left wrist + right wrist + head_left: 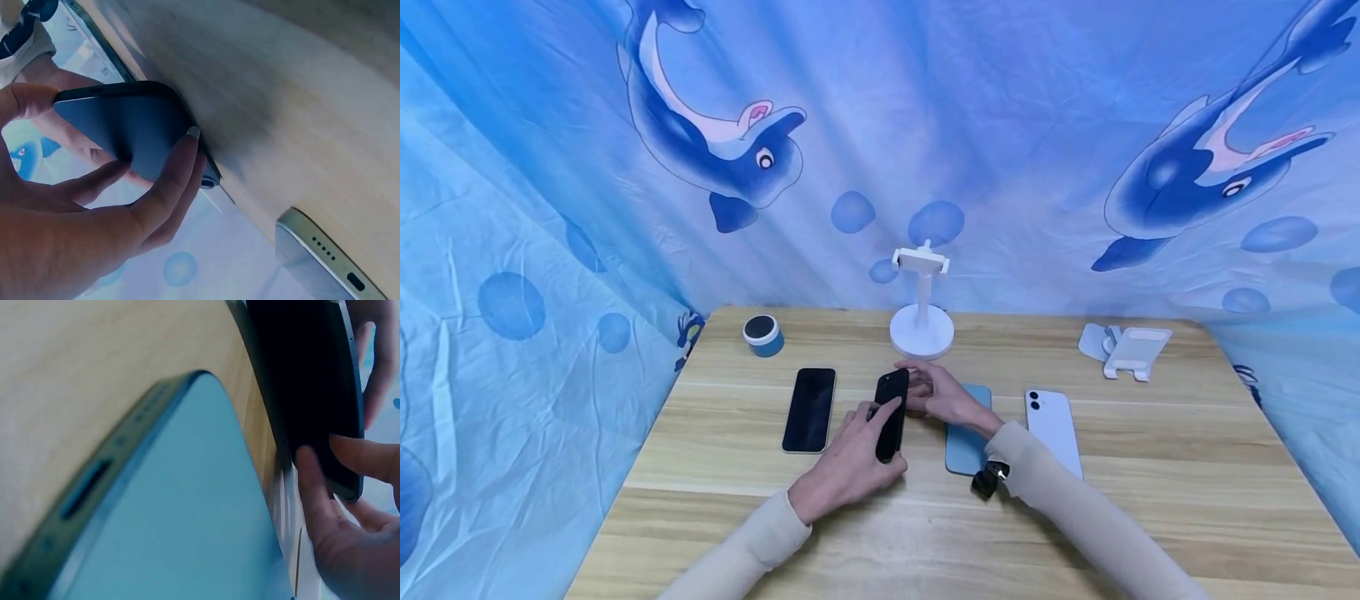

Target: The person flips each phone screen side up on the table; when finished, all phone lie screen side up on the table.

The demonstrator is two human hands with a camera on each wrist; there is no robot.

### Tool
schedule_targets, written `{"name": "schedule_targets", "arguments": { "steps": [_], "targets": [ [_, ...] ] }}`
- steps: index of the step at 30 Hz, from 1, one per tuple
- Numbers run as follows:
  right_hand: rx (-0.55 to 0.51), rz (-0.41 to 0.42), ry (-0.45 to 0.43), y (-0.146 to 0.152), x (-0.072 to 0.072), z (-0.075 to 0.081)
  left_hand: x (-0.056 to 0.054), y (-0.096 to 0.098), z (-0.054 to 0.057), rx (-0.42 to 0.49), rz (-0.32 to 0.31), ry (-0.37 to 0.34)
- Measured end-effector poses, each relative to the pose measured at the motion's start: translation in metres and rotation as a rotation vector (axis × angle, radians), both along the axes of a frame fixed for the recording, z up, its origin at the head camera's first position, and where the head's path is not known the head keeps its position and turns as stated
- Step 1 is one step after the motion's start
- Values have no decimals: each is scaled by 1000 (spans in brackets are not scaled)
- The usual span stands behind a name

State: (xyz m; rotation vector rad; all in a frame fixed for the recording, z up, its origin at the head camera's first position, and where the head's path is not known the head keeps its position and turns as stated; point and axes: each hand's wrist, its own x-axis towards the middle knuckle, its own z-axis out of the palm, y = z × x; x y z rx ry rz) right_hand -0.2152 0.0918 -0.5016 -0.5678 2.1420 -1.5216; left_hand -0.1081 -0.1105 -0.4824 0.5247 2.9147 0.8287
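Note:
A black phone point(891, 417) is tilted up on its long edge near the middle of the table, camera back toward the left. My left hand point(857, 458) grips it from the left; in the left wrist view the thumb lies at one end and a fingertip point(193, 132) presses the far edge. From the right, my right hand point(942, 397) holds the phone's far end, its fingers point(310, 469) on the dark screen in the right wrist view. Beneath my right wrist lies a light blue phone point(964, 450), partly covered by the forearm.
Left of my hands lies another phone point(809, 410), dark screen up. A white phone point(1054, 425) lies to the right. Along the back are a round blue-and-white object point(763, 336), a white phone stand point(922, 329) and a folding white stand point(1135, 350).

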Motion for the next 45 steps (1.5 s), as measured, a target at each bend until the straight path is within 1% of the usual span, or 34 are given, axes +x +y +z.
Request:
{"name": "schedule_targets", "arguments": {
  "steps": [6,9,12,16,18,21,25,28,33,35,38,41,43,45],
  "targets": [
    [-40,2,-36,-3,-1,-2,-3,-6,5,65,10,-63],
    [-66,0,-63,-4,-1,-1,-5,-8,7,93,3,-92],
    [-68,3,-69,-4,-1,-1,-6,-9,8,147,-1,-131],
    [-55,3,-63,-5,0,-1,-5,-12,9,211,20,-161],
    [-51,-10,-61,-6,1,0,-5,-13,9,261,28,-162],
    [-63,-26,-59,-8,1,-1,-5,-16,10,360,30,-168],
    [-67,-11,-62,-12,2,-1,-6,-21,8,483,47,-185],
    [-53,-3,-78,-15,3,0,-5,-24,6,538,67,-188],
    [-40,-13,-106,-17,5,0,-5,-28,4,605,93,-219],
    [-17,-24,-89,-19,6,0,-6,-32,3,615,116,-236],
    [61,-52,-6,-22,8,-2,-8,-38,0,630,167,-252],
    [129,-88,59,-26,9,-3,-12,-45,-2,635,201,-261],
    [154,-113,80,-29,10,-3,-14,-49,-1,632,196,-265],
    [160,-131,72,-31,10,-3,-15,-52,1,611,183,-266]
  ]
}}
